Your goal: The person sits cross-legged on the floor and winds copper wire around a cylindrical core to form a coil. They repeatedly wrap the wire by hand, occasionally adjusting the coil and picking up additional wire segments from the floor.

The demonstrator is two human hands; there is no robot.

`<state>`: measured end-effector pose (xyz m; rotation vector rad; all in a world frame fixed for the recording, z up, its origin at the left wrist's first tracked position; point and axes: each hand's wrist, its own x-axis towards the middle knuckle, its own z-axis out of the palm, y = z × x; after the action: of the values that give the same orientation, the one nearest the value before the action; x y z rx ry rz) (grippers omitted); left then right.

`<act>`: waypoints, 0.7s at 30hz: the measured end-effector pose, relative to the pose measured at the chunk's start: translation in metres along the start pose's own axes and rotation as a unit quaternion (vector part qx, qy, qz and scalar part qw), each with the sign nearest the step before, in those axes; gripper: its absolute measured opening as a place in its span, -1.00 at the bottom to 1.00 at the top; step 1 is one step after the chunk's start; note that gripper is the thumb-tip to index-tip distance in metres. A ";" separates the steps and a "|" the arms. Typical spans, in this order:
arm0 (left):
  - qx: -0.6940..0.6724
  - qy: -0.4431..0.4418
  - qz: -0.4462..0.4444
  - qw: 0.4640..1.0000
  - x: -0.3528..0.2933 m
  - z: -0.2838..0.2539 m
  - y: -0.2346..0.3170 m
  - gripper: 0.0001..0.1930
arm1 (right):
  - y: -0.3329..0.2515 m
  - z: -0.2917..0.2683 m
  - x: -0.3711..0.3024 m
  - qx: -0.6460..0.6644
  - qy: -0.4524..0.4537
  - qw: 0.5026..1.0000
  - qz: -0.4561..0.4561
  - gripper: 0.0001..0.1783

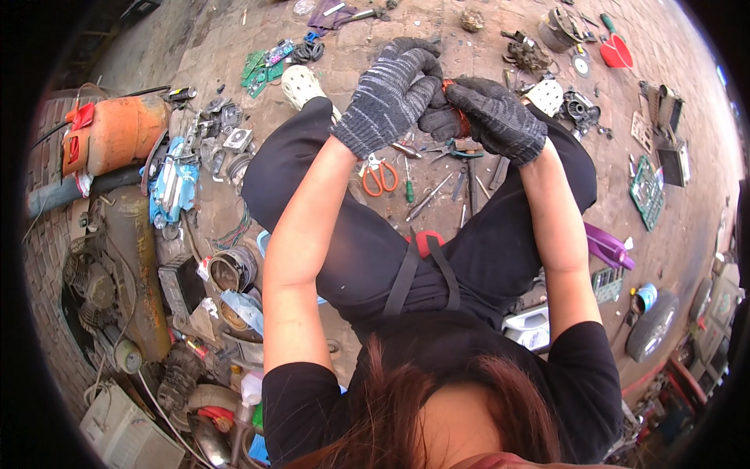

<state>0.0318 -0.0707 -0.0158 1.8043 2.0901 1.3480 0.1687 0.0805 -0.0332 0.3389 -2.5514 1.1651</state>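
My left hand (394,95) and my right hand (497,116), both in dark grey knit gloves, meet in front of my knees. Between them shows a bundle of reddish, copper-coloured wire (464,125), mostly covered by the gloves. My right hand is closed around it. The fingers of my left hand are curled and pressed together against its edge; what they grip is hidden. On the ground below lie orange-handled scissors (380,177), a green-handled screwdriver (409,190), a long metal tool (429,197) and a hammer-like tool (471,176).
An orange gas cylinder (125,133) lies at the left, among motor parts and blue plastic (173,184). Green circuit boards (262,72) are ahead. Toward the right are a red scoop-like container (616,51), a green board (647,191) and a tyre (653,324).
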 end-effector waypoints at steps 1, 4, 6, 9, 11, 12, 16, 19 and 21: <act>-0.004 0.002 -0.008 1.000 0.000 0.001 0.001 -0.81 | 0.004 0.000 -0.002 -0.058 0.003 0.997 -0.052 -0.69; 0.011 0.020 -0.001 1.000 -0.004 0.005 0.000 -0.82 | -0.001 -0.003 0.002 -0.081 0.003 0.993 -0.080 -0.72; 0.024 0.030 0.008 0.999 -0.003 0.005 0.004 -0.83 | -0.020 -0.005 0.009 0.108 -0.013 0.978 0.177 -0.73; 0.067 0.051 0.025 0.996 0.000 0.006 0.010 -0.83 | -0.026 -0.001 0.008 0.208 0.012 0.953 0.220 -0.71; 0.087 0.063 0.033 0.994 0.002 0.008 0.012 -0.82 | -0.023 0.004 0.006 0.212 0.039 0.958 0.188 -0.70; 0.089 0.068 0.034 0.993 0.003 0.009 0.012 -0.81 | -0.020 0.007 0.007 0.213 0.050 0.956 0.198 -0.69; -0.339 0.133 -0.178 0.914 -0.006 0.024 0.008 -0.74 | -0.029 0.001 0.013 0.141 0.027 0.967 0.212 -0.64; -0.515 0.103 -0.286 0.801 -0.001 0.014 0.000 -0.66 | -0.029 0.003 0.011 0.255 0.053 0.929 0.262 -0.63; -0.596 0.099 -0.323 0.728 -0.002 0.016 -0.006 -0.70 | -0.034 0.005 0.013 0.204 0.102 0.939 0.258 -0.65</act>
<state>0.0374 -0.0633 -0.0304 0.3554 1.0563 1.9073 0.1672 0.0537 -0.0080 -0.3774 -2.2600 1.8144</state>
